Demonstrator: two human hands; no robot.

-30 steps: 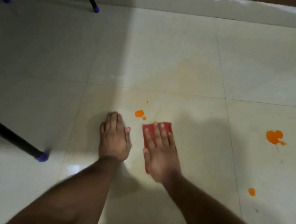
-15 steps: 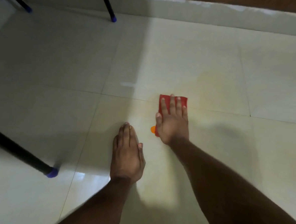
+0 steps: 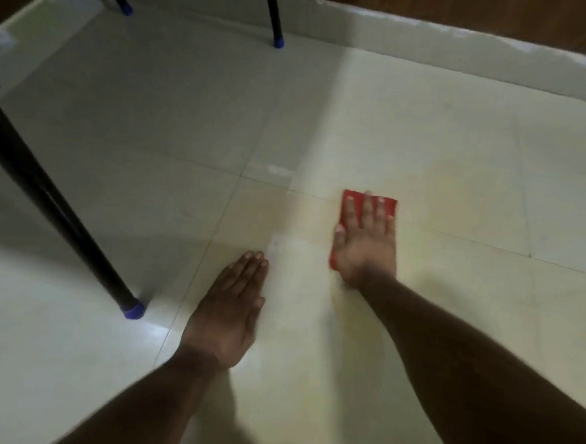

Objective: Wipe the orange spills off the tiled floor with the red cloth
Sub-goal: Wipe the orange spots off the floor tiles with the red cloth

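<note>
Item, head view: flat folded red cloth (image 3: 349, 199) lying on the glossy cream tiled floor (image 3: 459, 170), set across a grout line just right of picture centre; no brand, label or writing can be read on the cloth or on anything else in view; the right hand (image 3: 365, 243) lies palm down on top of the cloth with fingers (image 3: 366, 209) straight and slightly spread, pressing it to the tile, so that only the cloth's far edge at 12 o'clock of the hand and a thin strip along its 9 o'clock side show; the left hand (image 3: 227, 314) rests flat on the bare floor at about 7 o'clock of the cloth, fingers straight and together, thumb alongside, holding nothing and well apart from the cloth; both forearms bare, entering from the lower edge; a faint yellowish smear on the tile between the two hands and along the right forearm, slightly blurred; black tubular furniture leg with blue cap (image 3: 132, 309) standing at 9 o'clock of the left hand; two more black legs with blue caps (image 3: 278, 42) at 11 o'clock of the cloth near the pale skirting (image 3: 433, 41); brown wall surface above the skirting.
</note>
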